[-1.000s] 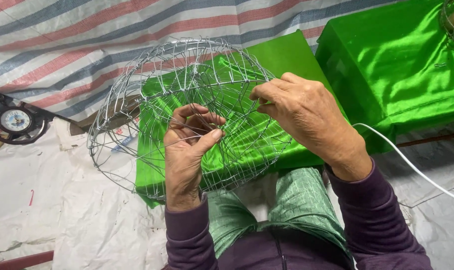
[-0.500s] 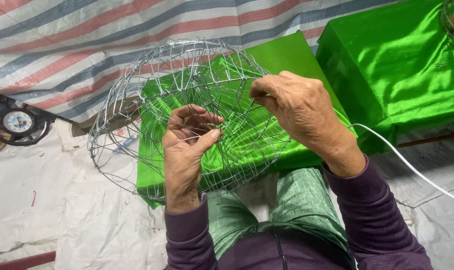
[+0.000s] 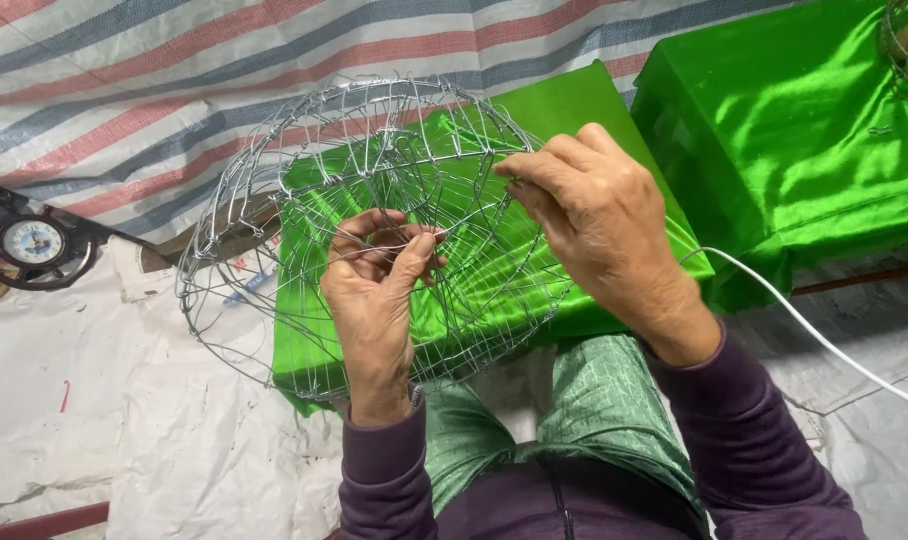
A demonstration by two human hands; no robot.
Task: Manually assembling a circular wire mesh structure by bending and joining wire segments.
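**Head view: hand-working a domed wire frame over the lap**

Head view shows the wire frame (image 3: pixel 374 220), a rounded cage of thin silver wire, held above the person's knees and partly over a block wrapped in green satin cloth (image 3: pixel 574 110). A second green-covered block (image 3: pixel 804 130) stands well apart to the right.

**Left hand.** The left hand (image 3: pixel 374 300) reaches up inside the frame. Its thumb and fingers are pinched together on a single wire strand near the centre of the dome; the grip is closed on that strand.

**Right hand.** The right hand (image 3: pixel 599 215) sits at the outer right edge of the frame. Its fingertips are pressed together on a wire at the rim; the exact strand is hidden behind the knuckles.

**Handling notes (judgement).**
- Keep the left pinch firm so the strand does not spring back; thin wire of this kind likely recoils.
- Work the right fingertips close to the joint, so the bend forms at the crossing and not along the span.
- Support the frame on the lap; it deforms easily under uneven pressure.
- Watch cut wire ends near bare fingers.

**Surroundings.** A white cable (image 3: pixel 824 340) runs across the right side. A small round gauge-like object (image 3: pixel 34 242) lies at the left on white sheeting (image 3: pixel 124 440). A striped tarpaulin (image 3: pixel 124 90) covers the background.
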